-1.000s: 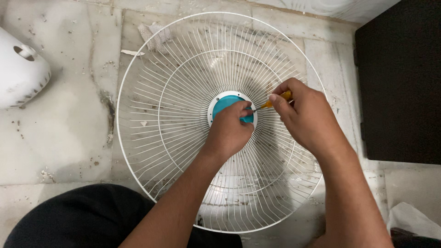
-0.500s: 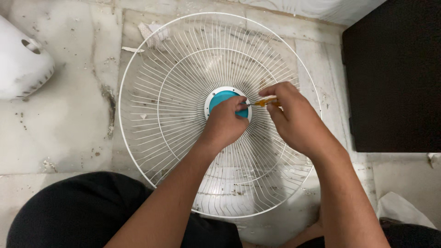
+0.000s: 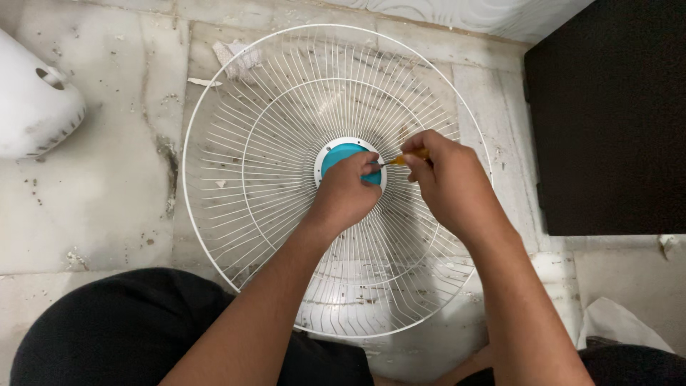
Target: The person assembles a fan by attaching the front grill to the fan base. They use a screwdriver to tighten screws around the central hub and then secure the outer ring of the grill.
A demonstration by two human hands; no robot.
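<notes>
Right hand [image 3: 446, 182] grip clenched on yellow screwdriver [image 3: 406, 159]; left hand [image 3: 346, 193] grip clamps teal hub [image 3: 337, 154] of white fan guard [image 3: 264, 143].

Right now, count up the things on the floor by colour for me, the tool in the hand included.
White: 4: round white wire fan guard, rounded white plastic housing, crumpled white rag, white sheet at lower right.
Teal: 1: round teal plastic hub cap under the left hand.
Orange: 1: orange-handled screwdriver in the right hand.
Black: 1: dark cabinet.
Total: 7.
</notes>
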